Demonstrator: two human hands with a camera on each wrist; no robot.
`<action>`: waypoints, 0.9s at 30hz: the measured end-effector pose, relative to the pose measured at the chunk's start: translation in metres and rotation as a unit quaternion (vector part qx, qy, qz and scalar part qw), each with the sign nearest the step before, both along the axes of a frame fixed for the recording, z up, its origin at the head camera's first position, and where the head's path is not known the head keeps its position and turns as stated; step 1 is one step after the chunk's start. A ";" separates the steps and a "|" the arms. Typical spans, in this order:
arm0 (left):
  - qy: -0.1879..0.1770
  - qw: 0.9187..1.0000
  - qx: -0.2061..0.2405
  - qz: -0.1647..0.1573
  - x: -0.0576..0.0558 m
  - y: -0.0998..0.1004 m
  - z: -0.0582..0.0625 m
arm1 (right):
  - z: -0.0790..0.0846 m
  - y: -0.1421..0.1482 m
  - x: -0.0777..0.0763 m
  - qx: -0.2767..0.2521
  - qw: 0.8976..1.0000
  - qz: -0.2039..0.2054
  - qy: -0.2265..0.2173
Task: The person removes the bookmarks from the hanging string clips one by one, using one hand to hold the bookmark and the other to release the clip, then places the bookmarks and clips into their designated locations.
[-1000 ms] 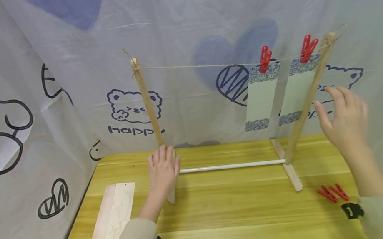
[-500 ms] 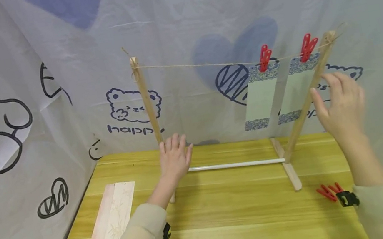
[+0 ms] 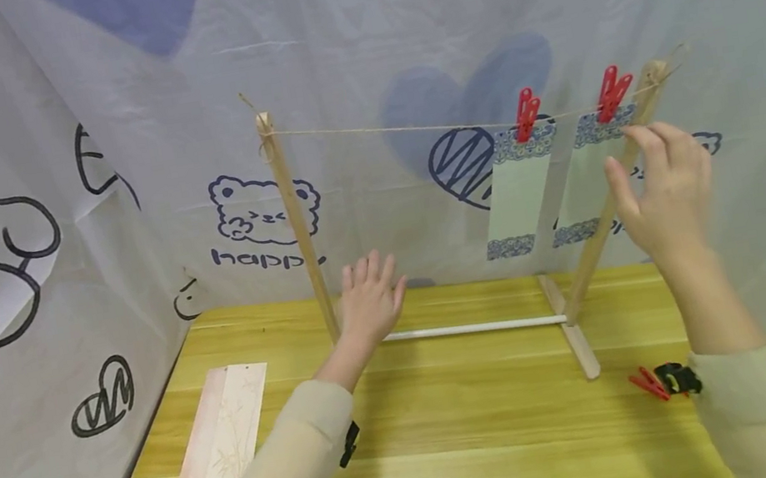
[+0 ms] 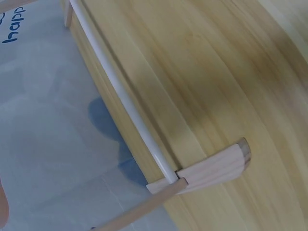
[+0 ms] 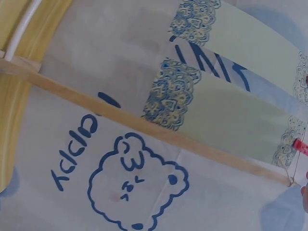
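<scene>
My left hand (image 3: pixel 369 300) hovers with straight fingers beside the left post (image 3: pixel 296 220) of a wooden rack, above its white rod (image 3: pixel 474 329). My right hand (image 3: pixel 671 195) is raised in front of the right post (image 3: pixel 594 254), thumb and fingers apart, holding nothing. Two pale paper strips with blue patterned ends hang from the string (image 3: pixel 365 132): a left strip (image 3: pixel 520 195) under a red clothespin (image 3: pixel 527 115), and a right strip (image 3: pixel 583 184) under another clothespin (image 3: pixel 612 95). In the right wrist view only fingertips (image 5: pixel 305 195) show, near the post's top.
Two overlapping pinkish paper strips (image 3: pixel 228 430) lie on the left of the wooden table (image 3: pixel 481 459). A loose red clothespin (image 3: pixel 649 383) lies at the right, partly behind the black wrist strap (image 3: pixel 676 378). A printed cloth (image 3: pixel 334 36) hangs behind the rack.
My left hand has moved right and forward, from in front of the left post to beside it. My right hand has risen and shifted left toward the right strip's upper end.
</scene>
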State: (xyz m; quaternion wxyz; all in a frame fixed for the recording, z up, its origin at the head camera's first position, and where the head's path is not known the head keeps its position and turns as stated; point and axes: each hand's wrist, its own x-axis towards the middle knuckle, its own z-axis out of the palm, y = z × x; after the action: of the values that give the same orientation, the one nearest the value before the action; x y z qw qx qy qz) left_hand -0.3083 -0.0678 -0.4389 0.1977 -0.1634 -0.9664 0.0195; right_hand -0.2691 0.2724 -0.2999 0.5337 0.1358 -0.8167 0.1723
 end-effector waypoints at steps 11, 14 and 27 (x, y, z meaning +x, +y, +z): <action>-0.006 1.000 -0.018 -0.012 -0.006 0.024 0.004 | 0.014 -0.012 -0.009 0.012 1.000 0.020 -0.004; -0.008 1.000 -0.020 -0.017 -0.007 0.030 0.005 | 0.015 -0.014 -0.011 0.013 1.000 0.028 -0.007; -0.007 0.999 -0.014 -0.049 -0.008 0.058 0.012 | 0.022 -0.023 -0.026 0.043 0.998 0.048 0.021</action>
State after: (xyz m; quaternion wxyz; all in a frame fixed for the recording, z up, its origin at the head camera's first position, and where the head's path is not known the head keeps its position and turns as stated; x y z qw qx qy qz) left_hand -0.3164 -0.0100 -0.4264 0.1889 -0.2131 -0.9583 0.0224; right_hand -0.2954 0.2490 -0.2783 0.5355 0.2013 -0.8046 0.1590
